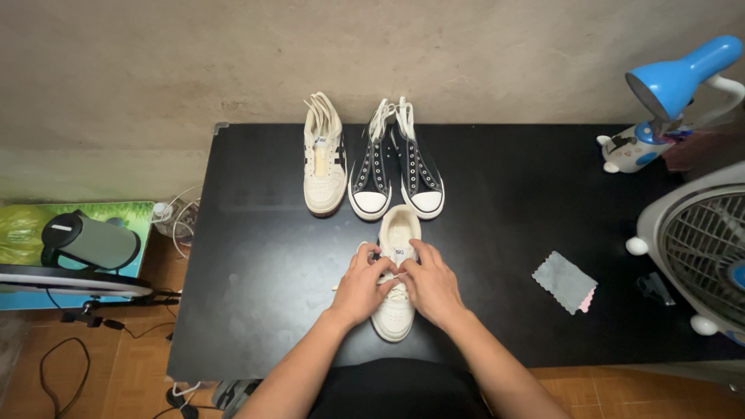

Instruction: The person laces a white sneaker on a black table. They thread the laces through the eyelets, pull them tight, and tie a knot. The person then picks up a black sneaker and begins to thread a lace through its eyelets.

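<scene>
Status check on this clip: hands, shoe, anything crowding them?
Left hand and right hand both on the cream sneaker, fingers at its laces. Black sneaker pair close behind, not touching.

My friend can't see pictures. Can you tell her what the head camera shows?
Two bare hands, left hand and right hand, grip the laces of a cream sneaker on a black table. Behind it stand another cream sneaker and two black high-tops; a grey cloth lies to the right.
</scene>
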